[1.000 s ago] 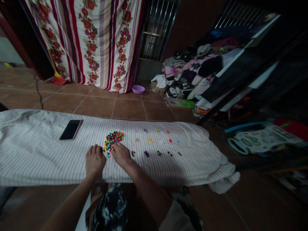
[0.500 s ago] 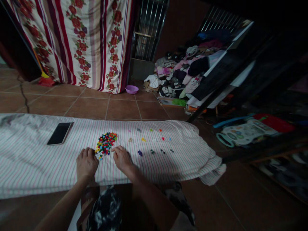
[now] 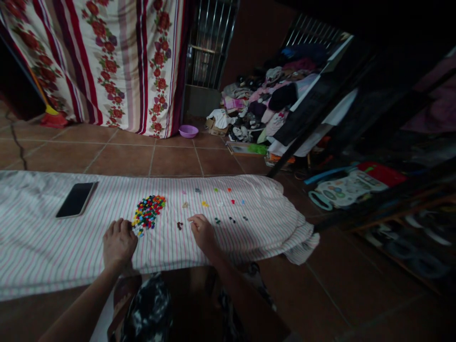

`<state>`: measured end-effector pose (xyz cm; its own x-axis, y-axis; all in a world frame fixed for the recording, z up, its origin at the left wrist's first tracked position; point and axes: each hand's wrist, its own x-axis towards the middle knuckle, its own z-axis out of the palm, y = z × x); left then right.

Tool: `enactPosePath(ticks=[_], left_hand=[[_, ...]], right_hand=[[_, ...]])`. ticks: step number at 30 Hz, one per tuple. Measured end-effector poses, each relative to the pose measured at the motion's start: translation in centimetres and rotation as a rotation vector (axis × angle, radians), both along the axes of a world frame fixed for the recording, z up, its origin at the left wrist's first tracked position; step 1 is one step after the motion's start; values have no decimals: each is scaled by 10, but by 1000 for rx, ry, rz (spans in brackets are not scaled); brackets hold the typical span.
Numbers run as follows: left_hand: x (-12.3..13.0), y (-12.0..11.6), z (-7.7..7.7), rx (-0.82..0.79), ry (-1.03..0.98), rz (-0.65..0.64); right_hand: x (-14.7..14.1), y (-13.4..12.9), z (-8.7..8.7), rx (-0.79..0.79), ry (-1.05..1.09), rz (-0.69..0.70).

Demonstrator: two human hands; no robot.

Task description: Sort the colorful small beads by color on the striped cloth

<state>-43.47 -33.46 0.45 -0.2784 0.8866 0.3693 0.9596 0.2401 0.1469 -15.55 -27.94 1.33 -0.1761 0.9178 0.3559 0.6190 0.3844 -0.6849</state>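
A pile of small, many-coloured pieces (image 3: 147,212), like beads or tiny bricks, lies on the striped cloth (image 3: 164,254). My left hand (image 3: 120,240) rests at the pile's lower left edge, fingers laid down on the cloth. To the right of the pile, my right hand (image 3: 202,232) hovers low with its fingertips pressed together; anything between them is too small to make out. Just left of those fingertips sits a brown cluster (image 3: 180,225). Beyond it are small single-colour groups, among them yellow pieces (image 3: 204,204), dark green pieces (image 3: 217,221) and red pieces (image 3: 232,202).
A phone (image 3: 76,200) lies on the cloth at left. Past the table, a purple basin (image 3: 188,131) stands on the tiled floor by a floral curtain (image 3: 131,71). Heaped clothes (image 3: 265,102) are behind, and a toy panel (image 3: 342,190) is at right.
My right hand has moved right, from the pile's edge to beside the brown cluster, which now shows. The dark purple group is now hidden behind it. My left hand stays by the pile.
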Motion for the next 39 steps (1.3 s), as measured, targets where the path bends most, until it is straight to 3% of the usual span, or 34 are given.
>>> enactPosePath(ticks=[8,14,23,31,39], left_hand=[[1,0,3,-30,7,-4],[2,0,4,-46,-24,14],[1,0,2,-45,-4,9],[1,1,-1,1,-19,4],[0,0,-1,-32,-16,1]], right_hand=[[72,45,-13,32,-34,-290],[104,74,-1,-100,-275,-386],[102,85,8,-265,-516,-436],[97,89,1,-186,-482,-393],[95,75,6,-123,-366,-365]])
